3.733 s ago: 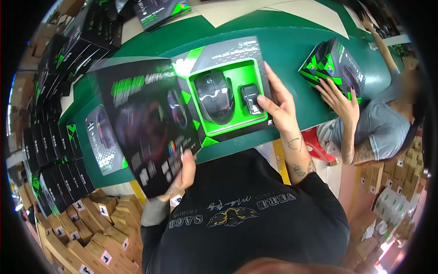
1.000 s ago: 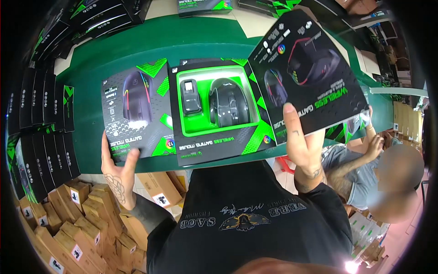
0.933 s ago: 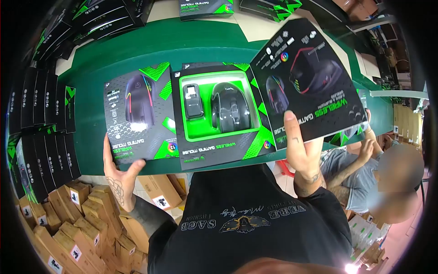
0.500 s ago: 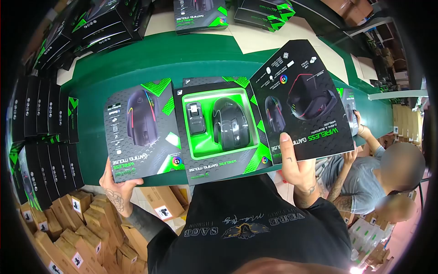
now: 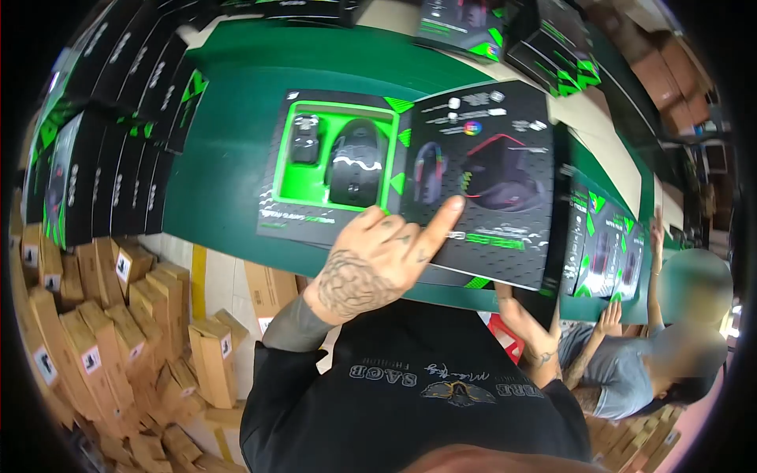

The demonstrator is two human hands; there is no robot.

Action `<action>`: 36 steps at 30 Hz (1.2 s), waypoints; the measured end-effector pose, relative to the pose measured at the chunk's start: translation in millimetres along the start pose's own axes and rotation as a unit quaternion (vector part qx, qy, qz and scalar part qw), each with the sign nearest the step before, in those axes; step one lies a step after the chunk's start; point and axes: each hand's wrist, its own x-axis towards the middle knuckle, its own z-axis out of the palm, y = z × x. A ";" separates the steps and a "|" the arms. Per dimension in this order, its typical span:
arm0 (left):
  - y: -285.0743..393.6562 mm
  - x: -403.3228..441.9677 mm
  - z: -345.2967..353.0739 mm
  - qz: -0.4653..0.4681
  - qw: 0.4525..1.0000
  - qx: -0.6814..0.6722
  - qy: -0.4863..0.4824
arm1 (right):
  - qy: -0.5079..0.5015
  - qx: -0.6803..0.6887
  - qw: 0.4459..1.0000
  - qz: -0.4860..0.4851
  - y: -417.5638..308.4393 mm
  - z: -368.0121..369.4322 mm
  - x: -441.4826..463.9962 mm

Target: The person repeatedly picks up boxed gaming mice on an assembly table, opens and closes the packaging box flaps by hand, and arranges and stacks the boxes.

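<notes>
An open gaming mouse box (image 5: 276,177) is in front of me, its cover (image 5: 441,236) folded out to the right. In its green tray sit a black mouse (image 5: 356,162) and a small black piece (image 5: 305,140). My left hand (image 5: 367,268) grips the box near the fold, one digit stretched onto the cover, the others bent over the lower edge. Right of the cover, my right hand (image 5: 530,322) holds the lower end of a dark box (image 5: 561,197), mostly hidden behind the cover and blurred. That hand's fingertips are partly hidden.
Stacked mouse boxes (image 5: 91,173) stand on the left of the green table (image 5: 225,158). More boxes (image 5: 465,27) lie along the back, others (image 5: 603,244) at the right. Brown cartons (image 5: 102,347) crowd the floor at lower left. Another person (image 5: 603,355) works at the right.
My left hand has moved right from the closed mouse box to the open one. The closed box is gone from the left. My right hand has left the cover's front and moved lower right.
</notes>
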 end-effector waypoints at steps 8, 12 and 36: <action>3.4 14.7 -9.7 -0.035 0.999 0.002 0.006 | -0.022 -0.056 0.997 0.056 -0.8 4.5 1.4; 0.1 8.7 -18.8 -0.071 0.995 -0.071 0.018 | -0.018 -0.054 0.997 0.050 -2.8 2.5 3.9; 62.9 -31.0 0.4 -0.118 0.453 -0.868 0.166 | 0.080 0.042 0.957 -0.275 0.5 -60.5 -4.9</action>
